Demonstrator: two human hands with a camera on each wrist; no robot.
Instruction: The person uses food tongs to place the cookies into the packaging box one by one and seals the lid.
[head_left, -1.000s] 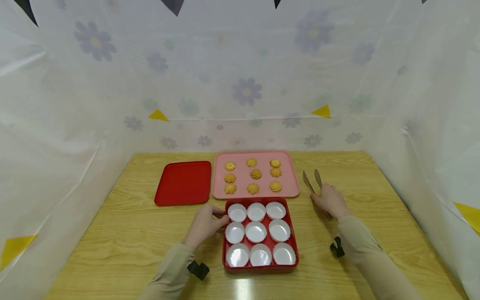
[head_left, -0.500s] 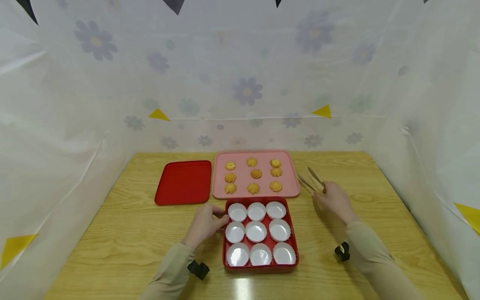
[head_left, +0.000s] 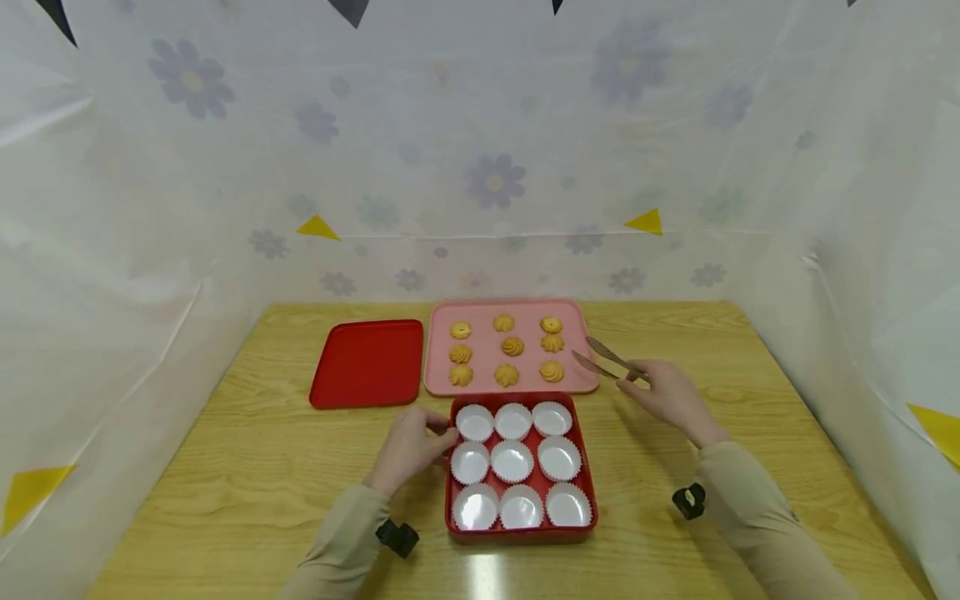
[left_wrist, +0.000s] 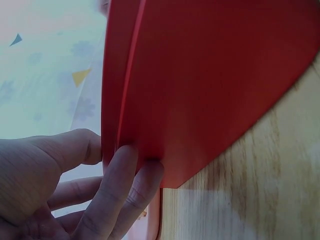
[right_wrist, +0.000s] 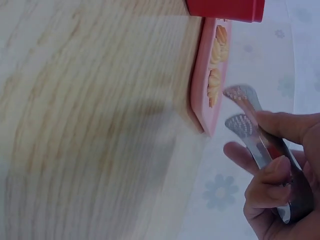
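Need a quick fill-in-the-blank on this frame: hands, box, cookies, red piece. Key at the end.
1. The right hand holds a pair of ____.
2. The left hand grips the red box, which holds exactly ____ white cups.
3. The cookies lie on a tray coloured ____.
4. In the head view, the flat red piece lies to the ____ of the cookies.

Missing words: tongs; nine; pink; left.

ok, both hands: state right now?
Left hand: holding the red box by its left side.
Right hand: holding the metal tongs, tongs spread open.
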